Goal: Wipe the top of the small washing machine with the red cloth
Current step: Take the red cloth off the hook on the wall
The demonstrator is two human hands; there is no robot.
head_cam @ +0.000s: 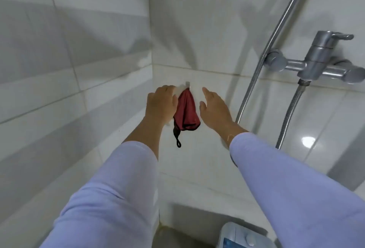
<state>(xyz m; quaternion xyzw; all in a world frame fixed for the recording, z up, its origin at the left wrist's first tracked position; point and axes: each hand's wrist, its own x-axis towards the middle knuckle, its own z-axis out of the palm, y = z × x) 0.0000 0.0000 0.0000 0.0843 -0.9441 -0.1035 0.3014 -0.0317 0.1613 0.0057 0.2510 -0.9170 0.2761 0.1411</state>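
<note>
— Where's the cloth (186, 110)?
— Hanging on a wall hook (187, 84), between both hands. Not yet lifted off.
— Grips?
— Left hand (161, 105) at the hook, fingertips hidden: cannot tell. Right hand (214, 107) spread, holding nothing.
— And the washer (240, 237)?
— Low in the corner, well below. Top unwiped, by the look of it; everything left to do.

The red cloth (187, 112) is hanging bunched from a small hook on the white tiled wall, narrowing to a point at the top and bulging at the bottom, with a black cord loop dangling below its left edge. The small washing machine (240, 237) is showing only a white and pale blue corner at the bottom edge, well below the cloth
</note>
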